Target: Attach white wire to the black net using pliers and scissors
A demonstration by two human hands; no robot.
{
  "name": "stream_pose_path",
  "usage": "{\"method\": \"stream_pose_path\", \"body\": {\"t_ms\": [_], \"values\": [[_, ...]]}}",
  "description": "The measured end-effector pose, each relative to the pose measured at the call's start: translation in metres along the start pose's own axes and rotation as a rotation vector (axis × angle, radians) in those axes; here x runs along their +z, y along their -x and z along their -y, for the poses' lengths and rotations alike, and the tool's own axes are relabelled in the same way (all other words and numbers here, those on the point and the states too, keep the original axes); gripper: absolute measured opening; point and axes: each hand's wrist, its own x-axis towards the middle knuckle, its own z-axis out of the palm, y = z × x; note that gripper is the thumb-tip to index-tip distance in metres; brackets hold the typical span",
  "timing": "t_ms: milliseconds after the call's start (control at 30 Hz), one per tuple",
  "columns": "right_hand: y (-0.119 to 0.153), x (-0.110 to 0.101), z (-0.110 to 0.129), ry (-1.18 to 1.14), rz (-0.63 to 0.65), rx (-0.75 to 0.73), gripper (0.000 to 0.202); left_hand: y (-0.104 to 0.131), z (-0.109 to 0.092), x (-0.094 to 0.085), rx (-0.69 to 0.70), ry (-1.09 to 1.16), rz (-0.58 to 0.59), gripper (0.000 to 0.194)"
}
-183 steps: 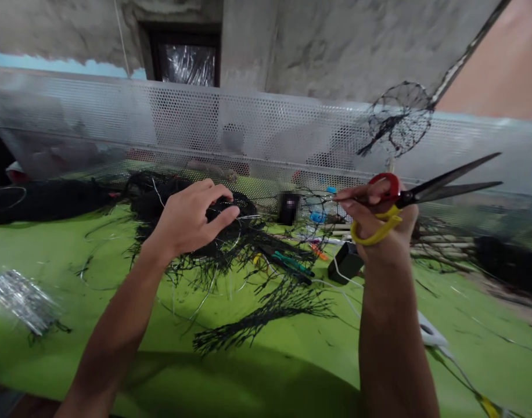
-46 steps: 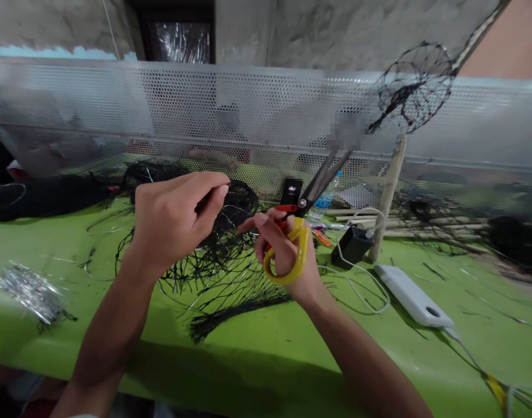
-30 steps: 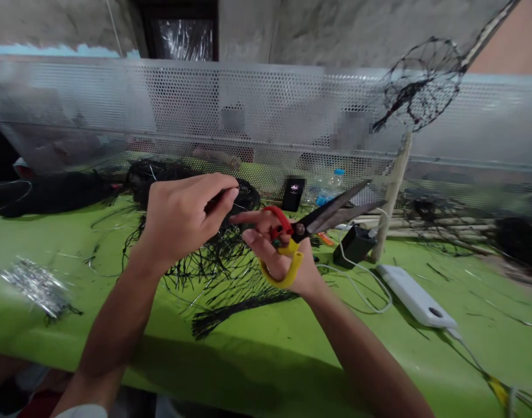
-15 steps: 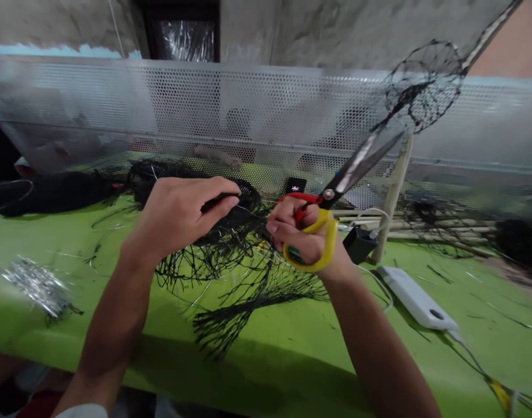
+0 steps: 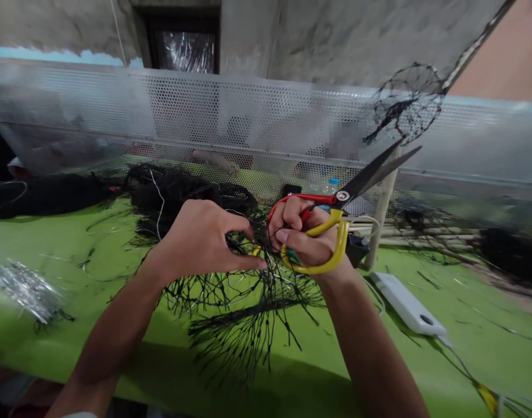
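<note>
My right hand (image 5: 307,232) is wrapped round a pair of scissors (image 5: 348,194) with red and yellow handles. The blades point up and right, slightly apart. Strands of black knotted netting (image 5: 248,325) hang from under that hand's fingertips, and the lower end fans out over the green table. Close by on the left, my left hand (image 5: 209,238) has its thumb and fingers spread around a gap, beside the netting. Whether a strand touches its fingertips I cannot make out. Behind it lies a heap of black net (image 5: 179,191) with a pale wire (image 5: 161,200) sticking up.
On the green table (image 5: 161,371), silvery wire pieces (image 5: 28,290) lie at left and a white power bank (image 5: 408,305) with a cable at right. A perforated metal screen (image 5: 270,116) stands behind. A wooden post (image 5: 383,215) and a round black net (image 5: 409,104) rise at back right.
My left hand has opened from a pinch on something dark and thin and moved right and down toward my right hand. The netting below spreads wider. The scissors have tilted lower to the right.
</note>
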Motion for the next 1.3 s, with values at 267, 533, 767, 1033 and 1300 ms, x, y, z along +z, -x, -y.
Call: {"method": "stream_pose_path", "body": {"t_ms": [267,533,767,1033,1300], "values": [[0.000,-0.007,0.006,0.085,-0.055,0.010,0.030,0.000,-0.013,0.001,0.017,0.145,-0.108,0.012],[0.001,-0.011,0.005,0.126,-0.138,0.026,0.027,-0.003,-0.005,0.002,-0.029,0.364,-0.051,0.015],[0.000,-0.004,0.005,0.245,-0.187,0.056,0.027,-0.001,-0.005,0.007,-0.062,0.255,-0.230,0.015],[0.014,-0.001,0.037,0.217,-0.283,-0.002,0.059,0.000,0.003,0.010,0.118,-0.076,-0.482,0.009],[0.035,0.050,0.026,-0.436,0.388,0.669,0.075,0.001,0.004,0.000,0.219,-0.507,-0.562,0.008]]}}
